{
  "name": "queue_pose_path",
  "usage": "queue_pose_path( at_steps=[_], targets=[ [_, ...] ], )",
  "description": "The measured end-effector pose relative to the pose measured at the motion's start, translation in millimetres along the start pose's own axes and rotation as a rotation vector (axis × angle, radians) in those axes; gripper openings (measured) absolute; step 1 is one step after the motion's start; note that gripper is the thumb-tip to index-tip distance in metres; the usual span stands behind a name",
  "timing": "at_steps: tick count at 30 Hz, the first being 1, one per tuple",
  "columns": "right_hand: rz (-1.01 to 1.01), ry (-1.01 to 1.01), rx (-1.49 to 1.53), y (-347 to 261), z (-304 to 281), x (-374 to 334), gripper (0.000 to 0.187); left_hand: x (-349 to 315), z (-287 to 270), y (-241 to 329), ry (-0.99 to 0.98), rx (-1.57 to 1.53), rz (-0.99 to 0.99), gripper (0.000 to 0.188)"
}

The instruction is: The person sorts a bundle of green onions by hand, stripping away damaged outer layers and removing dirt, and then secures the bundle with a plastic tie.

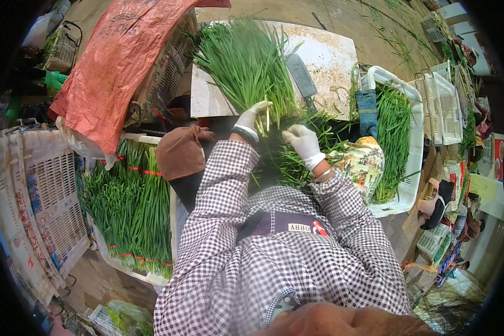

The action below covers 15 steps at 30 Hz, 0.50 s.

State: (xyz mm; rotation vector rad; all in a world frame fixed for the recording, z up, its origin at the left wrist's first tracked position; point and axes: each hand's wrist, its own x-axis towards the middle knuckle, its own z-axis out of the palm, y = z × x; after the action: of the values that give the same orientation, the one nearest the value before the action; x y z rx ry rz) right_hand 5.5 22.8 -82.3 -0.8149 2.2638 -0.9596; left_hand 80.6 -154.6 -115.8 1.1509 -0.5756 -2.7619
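A big heap of garlic chives (243,64) lies on a white board in front of me, pale stem ends toward me. My left hand (250,121), in a white glove, is closed around a few pale stems at the heap's near edge. To its right, my right hand (305,144), also gloved, hangs over loose greens near my lap. Its fingers are curled together, and I cannot make out what is between them. A wide-bladed cleaver (301,75) rests on the board beside the heap, handle toward me. Loose chive leaves (297,171) lie below my right hand.
The soil-specked white board (333,56) spans the front. At left, a crate holds chive bundles (131,207) tied with red bands, near a brown cloth-covered thing (180,152). A white crate (415,140) of loose chives stands right. A red sack (117,61) drapes over a crate far left.
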Motion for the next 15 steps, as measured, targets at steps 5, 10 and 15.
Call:
queue_pose_path(
  at_steps=[5,10,15],
  targets=[
    [0.162,-0.129,0.497,-42,-35,3,0.033,-15,7,16,0.115,0.116,0.039,0.012],
    [-0.014,-0.463,0.584,-50,-83,-9,0.016,1,-18,18,0.038,0.023,0.053,0.013],
    [-0.084,-0.096,-0.515,24,-39,-1,0.016,0,-10,18,0.076,0.136,0.051,0.015]
  ],
)
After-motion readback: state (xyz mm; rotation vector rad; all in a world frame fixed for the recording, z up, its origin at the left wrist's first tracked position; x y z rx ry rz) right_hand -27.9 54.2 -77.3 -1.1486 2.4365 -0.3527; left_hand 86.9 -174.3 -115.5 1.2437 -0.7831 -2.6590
